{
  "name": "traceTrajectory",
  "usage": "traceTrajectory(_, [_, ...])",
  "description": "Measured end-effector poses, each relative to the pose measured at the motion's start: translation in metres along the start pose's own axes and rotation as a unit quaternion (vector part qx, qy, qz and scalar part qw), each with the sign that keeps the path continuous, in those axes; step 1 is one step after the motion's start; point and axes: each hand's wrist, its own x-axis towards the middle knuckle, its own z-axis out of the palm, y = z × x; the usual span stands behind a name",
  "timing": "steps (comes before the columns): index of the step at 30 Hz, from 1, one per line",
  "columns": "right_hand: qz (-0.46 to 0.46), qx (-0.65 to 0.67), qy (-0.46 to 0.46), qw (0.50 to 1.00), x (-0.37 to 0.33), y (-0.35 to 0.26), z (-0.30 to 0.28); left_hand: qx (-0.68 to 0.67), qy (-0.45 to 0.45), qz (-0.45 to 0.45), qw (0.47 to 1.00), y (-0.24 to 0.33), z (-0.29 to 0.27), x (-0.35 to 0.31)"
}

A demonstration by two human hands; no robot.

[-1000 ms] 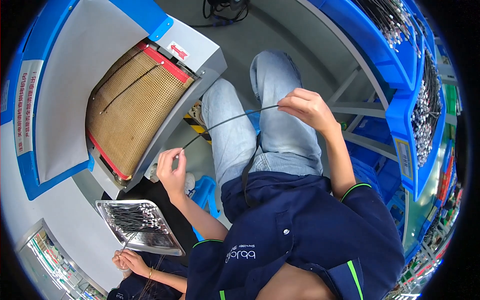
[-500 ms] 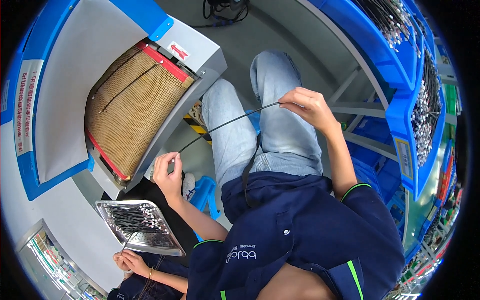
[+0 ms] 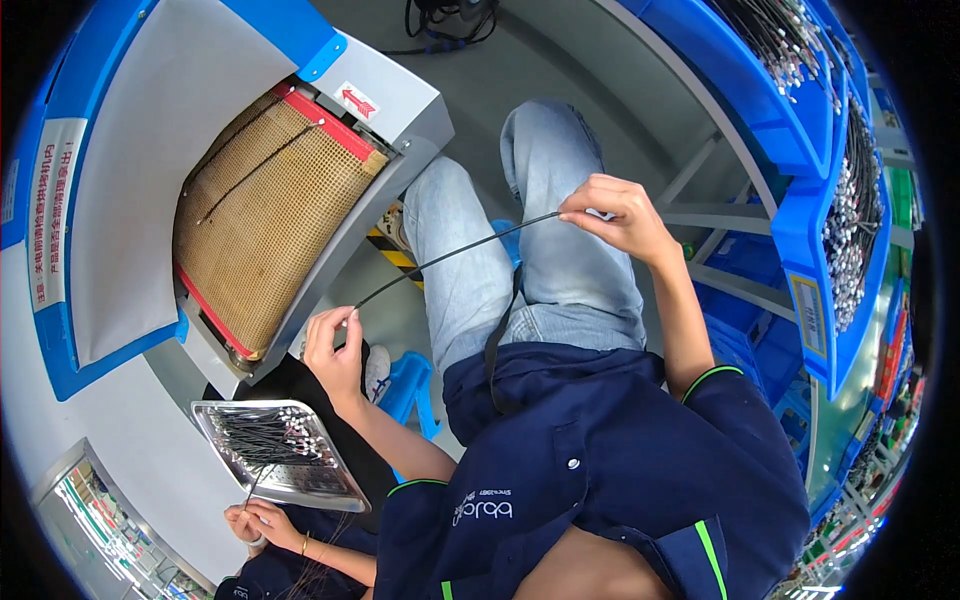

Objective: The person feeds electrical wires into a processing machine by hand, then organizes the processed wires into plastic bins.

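Observation:
A thin black cable point(image 3: 455, 254) stretches between my two hands above my lap, sagging only slightly. My left hand point(image 3: 333, 345) pinches its lower left end between thumb and fingers, close to the machine's edge. Up and to the right, my right hand point(image 3: 622, 215) pinches the other end. The tips of the cable are hidden in my fingers. Left of my hands, two similar cables, one of them a dark cable point(image 3: 262, 172), lie on the brown mesh conveyor belt point(image 3: 290, 230) with red edges.
A co-worker's hands point(image 3: 262, 522) hold a cable beside a metal tray point(image 3: 340, 488) of many cables at lower left. Blue bins point(image 3: 812, 300) full of white-tipped cables stand at the right. A blue stool point(image 3: 408, 385) is between us. The white and blue machine point(image 3: 420, 115) borders my left side.
The cables on the belt have shifted slightly. My hands stay in nearly the same place, and the cable between them has dipped a little at its right end.

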Motion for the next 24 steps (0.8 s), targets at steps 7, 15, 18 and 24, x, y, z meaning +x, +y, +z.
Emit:
traceTrajectory(7, [-0.001, 0.007, -0.008, 1.0, 0.0022, -0.001, 0.0036, 0.006, 0.003, -0.006, 1.0, 0.0029, -0.0063, -0.0016])
traceTrajectory(15, [0.028, 0.018, -0.015, 0.999, -0.0026, -0.0007, 0.0031, -0.001, -0.004, -0.012, 1.0, 0.001, -0.0022, -0.0009])
traceTrajectory(18, [0.027, 0.026, -0.016, 0.999, -0.0027, -0.0007, 0.0033, 0.001, -0.005, -0.009, 1.0, 0.0012, -0.0024, -0.0011])
traceTrajectory(24, [0.017, 0.021, -0.008, 1.0, -0.0032, -0.0006, 0.0041, 0.003, -0.008, -0.012, 1.0, 0.0001, -0.0023, -0.002])
